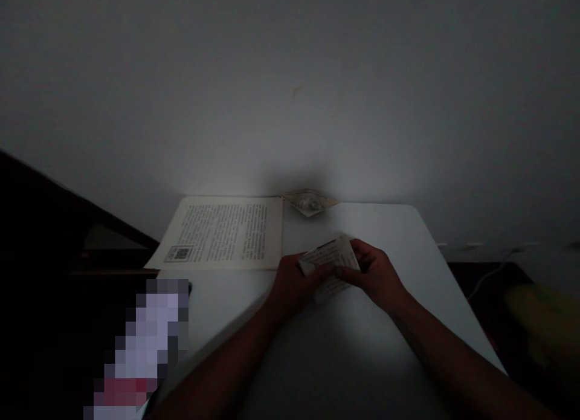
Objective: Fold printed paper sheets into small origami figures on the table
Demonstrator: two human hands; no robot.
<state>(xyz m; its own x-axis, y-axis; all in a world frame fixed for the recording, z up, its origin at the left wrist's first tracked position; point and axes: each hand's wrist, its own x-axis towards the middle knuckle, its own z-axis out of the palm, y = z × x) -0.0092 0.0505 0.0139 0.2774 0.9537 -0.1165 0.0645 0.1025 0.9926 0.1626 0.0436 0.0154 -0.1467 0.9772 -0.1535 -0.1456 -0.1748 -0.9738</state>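
Observation:
A piece of folded printed paper (pixel 333 255) is held between both hands above the white table. My left hand (pixel 294 281) pinches its left side, with the thumb lying across the printed face. Gripping the right side is my right hand (pixel 374 272), its thumb pressed on the front near the other thumb and its fingers curled behind. The fingers of my left hand are mostly hidden behind the paper. Beyond the hands, a folded paper boat-like shape (pixel 310 202) stands at the table's back edge against the wall.
Printed sheets (pixel 226 229) with a small square code lie at the back left of the white table (pixel 385 226). At the left edge is a pixelated device (pixel 145 341). A pale wall (pixel 290 93) rises behind; a yellowish item (pixel 548 323) and a cable are at right.

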